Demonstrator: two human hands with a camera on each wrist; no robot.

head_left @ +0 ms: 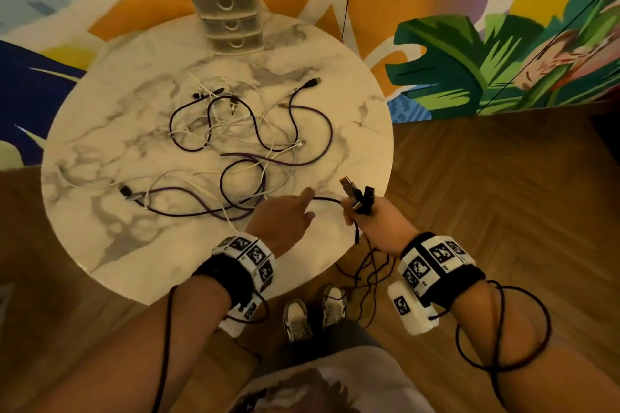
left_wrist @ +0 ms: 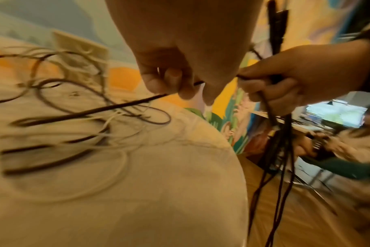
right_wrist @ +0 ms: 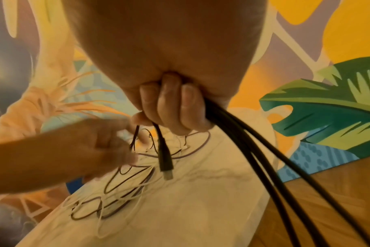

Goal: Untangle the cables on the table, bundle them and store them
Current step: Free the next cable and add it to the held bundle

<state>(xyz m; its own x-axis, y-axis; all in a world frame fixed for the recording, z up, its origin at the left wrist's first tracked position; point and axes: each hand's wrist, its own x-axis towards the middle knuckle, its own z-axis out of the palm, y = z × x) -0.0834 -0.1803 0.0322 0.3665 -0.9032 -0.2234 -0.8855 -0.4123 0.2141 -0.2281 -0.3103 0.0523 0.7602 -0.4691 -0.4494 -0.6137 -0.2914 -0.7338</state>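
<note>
A tangle of purple-black and white cables [head_left: 241, 144] lies spread over the round marble table [head_left: 134, 238]. At the table's near right edge my right hand [head_left: 352, 214] grips a bunch of black cables [right_wrist: 254, 150]; their USB plugs [head_left: 350, 188] stick up above the fist. The loose lengths hang off the edge toward the floor [left_wrist: 281, 150]. Just left of it, my left hand [head_left: 307, 208] pinches a black cable [head_left: 327, 199] that runs across to the right hand. The left wrist view shows that cable [left_wrist: 116, 108] stretching back into the tangle.
A small white three-drawer unit [head_left: 228, 20] stands at the table's far edge. Painted wall panels ring the table. Wooden floor lies to the right and near side, with my shoes [head_left: 315, 315] under the edge. A seated person [left_wrist: 349, 142] is off to the right.
</note>
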